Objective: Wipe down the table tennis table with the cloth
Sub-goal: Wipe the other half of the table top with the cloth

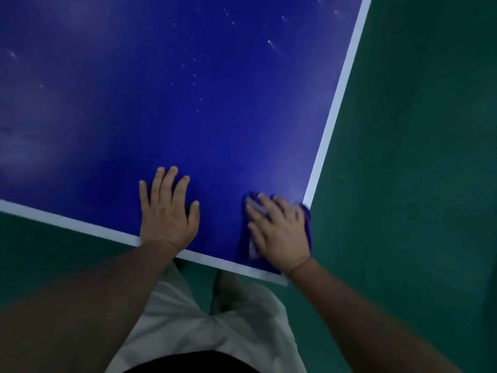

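A person stands at the blue table tennis worktop, right hand pressing a purple cloth flat onto its near right corner, fingers straight and spread. The left hand lies just beside it, palm down, fingers apart on the bare surface. White specks dot the blue farther out.

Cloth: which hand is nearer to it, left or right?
Right. The right hand presses flat on the cloth at the table corner; the left hand rests on bare surface to its left, not touching it.
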Demonstrator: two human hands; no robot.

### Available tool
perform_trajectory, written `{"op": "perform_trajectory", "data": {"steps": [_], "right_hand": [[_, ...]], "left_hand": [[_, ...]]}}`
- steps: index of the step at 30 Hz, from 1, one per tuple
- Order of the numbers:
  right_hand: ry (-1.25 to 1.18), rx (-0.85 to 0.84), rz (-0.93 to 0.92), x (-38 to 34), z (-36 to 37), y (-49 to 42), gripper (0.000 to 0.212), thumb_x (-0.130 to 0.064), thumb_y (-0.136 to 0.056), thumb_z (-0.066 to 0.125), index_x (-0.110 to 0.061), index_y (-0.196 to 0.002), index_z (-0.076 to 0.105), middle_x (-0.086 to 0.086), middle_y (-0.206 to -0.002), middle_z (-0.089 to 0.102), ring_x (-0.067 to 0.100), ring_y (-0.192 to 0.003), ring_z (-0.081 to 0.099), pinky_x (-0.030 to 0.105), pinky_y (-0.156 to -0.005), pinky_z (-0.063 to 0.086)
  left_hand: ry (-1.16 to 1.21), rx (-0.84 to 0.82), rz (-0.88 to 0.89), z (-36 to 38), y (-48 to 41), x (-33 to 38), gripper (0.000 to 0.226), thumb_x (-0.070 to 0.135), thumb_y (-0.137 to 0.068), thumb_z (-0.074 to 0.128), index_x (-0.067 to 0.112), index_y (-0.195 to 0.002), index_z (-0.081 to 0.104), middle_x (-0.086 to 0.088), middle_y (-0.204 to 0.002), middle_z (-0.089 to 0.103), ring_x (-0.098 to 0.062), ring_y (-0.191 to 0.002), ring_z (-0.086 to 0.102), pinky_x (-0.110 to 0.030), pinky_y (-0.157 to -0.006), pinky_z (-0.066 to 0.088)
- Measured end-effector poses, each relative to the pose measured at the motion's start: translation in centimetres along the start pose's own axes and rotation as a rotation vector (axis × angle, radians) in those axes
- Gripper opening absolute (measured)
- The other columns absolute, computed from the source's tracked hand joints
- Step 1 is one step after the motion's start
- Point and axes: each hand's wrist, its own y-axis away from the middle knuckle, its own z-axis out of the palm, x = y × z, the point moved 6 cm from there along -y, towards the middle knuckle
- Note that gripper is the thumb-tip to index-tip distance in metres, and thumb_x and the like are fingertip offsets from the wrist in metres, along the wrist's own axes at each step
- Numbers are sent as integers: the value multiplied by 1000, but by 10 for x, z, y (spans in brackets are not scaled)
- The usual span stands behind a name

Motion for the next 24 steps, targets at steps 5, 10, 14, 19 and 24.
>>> {"op": "perform_trajectory", "data": {"steps": [5,10,14,19,24], "right_hand": [[8,85,210,69,-21,-62,45,-44,-104,41,-26,-142,58,3,-147,53,32,-133,43,57,-112,32],[-36,2,-147,2,-2,-18,46,-43,-102,42,-29,-144,53,1,-148,48,30,-123,45,53,-105,34],[-58,-51,-616,-2,-8,-43,41,-41,-104,44,-27,-140,58,3,-141,56,33,-115,54,50,-94,42],[-32,148,-47,58,-38,-175,44,-41,-102,44,-25,-138,62,10,-140,57,42,-119,53,49,-98,40],[-12,121,-114,33,-24,-123,45,-40,-103,44,-25,-143,56,9,-141,53,39,-117,51,51,-103,39]], "left_hand": [[11,19,-4,-2,2,3,59,44,-95,36,12,-144,43,-11,-160,29,-28,-153,14,-59,-122,5],[27,30,1,-4,2,5,60,44,-96,35,11,-144,47,-11,-159,32,-28,-153,16,-60,-122,7],[20,15,-6,-3,3,4,61,45,-96,33,12,-146,46,-9,-161,30,-27,-154,14,-59,-123,7],[12,35,-4,-7,7,8,62,45,-96,31,12,-147,46,-10,-162,29,-26,-153,16,-59,-122,9],[17,52,-62,-9,9,5,65,44,-95,28,13,-149,43,-11,-163,26,-27,-154,14,-60,-122,8]]}}
